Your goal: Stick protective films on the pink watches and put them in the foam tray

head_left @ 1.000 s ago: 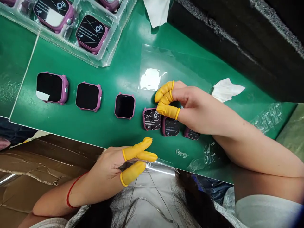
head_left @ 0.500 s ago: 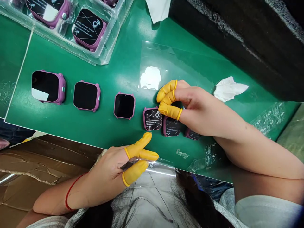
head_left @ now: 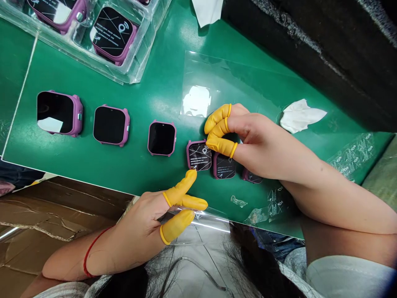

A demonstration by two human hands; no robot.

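Note:
My left hand (head_left: 158, 217), in yellow finger covers, holds a clear plastic sheet (head_left: 214, 221) between thumb and middle finger, its index fingertip at the lower edge of a purple watch (head_left: 199, 156) with a printed film. The pinched fingertips of my right hand (head_left: 257, 140) are at that watch's upper right corner; what they grip is too small to see. Right of it lie a second film-covered watch (head_left: 225, 166) and a third (head_left: 252, 176), partly under my right hand. Leftward are three watches with plain black screens (head_left: 161, 138), (head_left: 111, 125), (head_left: 58, 112).
A clear tray (head_left: 132, 74) with film-covered purple watches stands at the upper left. A transparent sheet (head_left: 229, 78), a crumpled white wipe (head_left: 300, 116) and printed film scraps (head_left: 353, 155) lie on the green table (head_left: 130, 174). A black foam-edged block (head_left: 294, 54) is upper right.
My left index finger has moved slightly up to the lower edge of the watch. My right hand has barely moved. The tray and the left watches appear shifted slightly left in view.

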